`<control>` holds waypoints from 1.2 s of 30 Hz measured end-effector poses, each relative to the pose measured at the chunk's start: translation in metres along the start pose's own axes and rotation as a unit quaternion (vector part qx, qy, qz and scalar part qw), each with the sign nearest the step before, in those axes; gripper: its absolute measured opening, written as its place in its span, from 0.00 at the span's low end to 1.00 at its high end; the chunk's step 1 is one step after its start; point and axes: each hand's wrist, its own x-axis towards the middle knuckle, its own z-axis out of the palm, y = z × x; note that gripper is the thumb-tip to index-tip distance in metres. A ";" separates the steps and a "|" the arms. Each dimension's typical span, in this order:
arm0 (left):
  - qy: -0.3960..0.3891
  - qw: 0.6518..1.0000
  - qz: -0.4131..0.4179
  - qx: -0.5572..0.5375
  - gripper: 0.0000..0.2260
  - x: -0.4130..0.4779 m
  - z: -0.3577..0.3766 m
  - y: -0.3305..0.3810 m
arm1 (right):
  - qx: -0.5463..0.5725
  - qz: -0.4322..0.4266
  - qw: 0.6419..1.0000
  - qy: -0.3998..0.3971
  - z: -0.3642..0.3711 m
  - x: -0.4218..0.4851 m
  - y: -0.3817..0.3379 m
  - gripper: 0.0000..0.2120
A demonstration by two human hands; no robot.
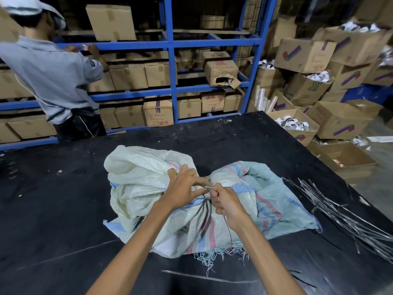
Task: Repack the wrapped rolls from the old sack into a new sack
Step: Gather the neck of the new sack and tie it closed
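Pinching the grey strap [207, 189] at the knot, the right hand [226, 202] has its fingers curled tight round the strap's end. The left hand [181, 188] rests on the bunched cloth just beside it, thumb and forefinger nipping the same strap where it crosses. Both hands meet at the gathered neck of the woven sack [136, 177], which lies on its side in the middle of the black table [63, 199]. Its bulging pale body is to the left, and a flatter blue-and-pink striped part spreads to the right, with a frayed edge on the near side.

The rolls are not in view; I judge they are inside the bulge, but cannot be sure. The step in hand looks like work on the neck tie, though loosening and tightening cannot be told apart here. If loosening, the next move calls for easing the knot slack and drawing the strap clear, so the mouth can be spread.

To the right on the table lies a bundle of loose straps [350, 218]. At the far side stands a blue rack [170, 60] of cardboard boxes [158, 112], with another person [53, 77] reaching into it at far left.
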 end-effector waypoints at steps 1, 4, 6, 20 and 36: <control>-0.007 0.999 -0.006 -0.036 0.09 0.001 0.001 0.000 | -0.006 -0.002 1.000 -0.005 -0.002 0.001 0.000 0.16; -0.043 0.994 -0.021 -0.094 0.08 0.004 0.003 -0.005 | -0.043 -0.019 0.999 -0.015 -0.007 0.000 -0.002 0.14; -0.067 0.993 -0.022 -0.092 0.12 0.005 0.007 -0.010 | -0.104 -0.059 0.993 0.010 -0.010 -0.001 -0.003 0.15; -0.108 0.986 -0.029 -0.124 0.05 -0.001 -0.002 -0.016 | -0.184 -0.175 0.955 0.153 -0.001 0.003 0.020 0.05; -0.043 0.981 -0.102 -0.159 0.18 0.004 -0.010 -0.010 | 0.077 -0.016 0.997 -0.027 0.000 -0.002 -0.010 0.18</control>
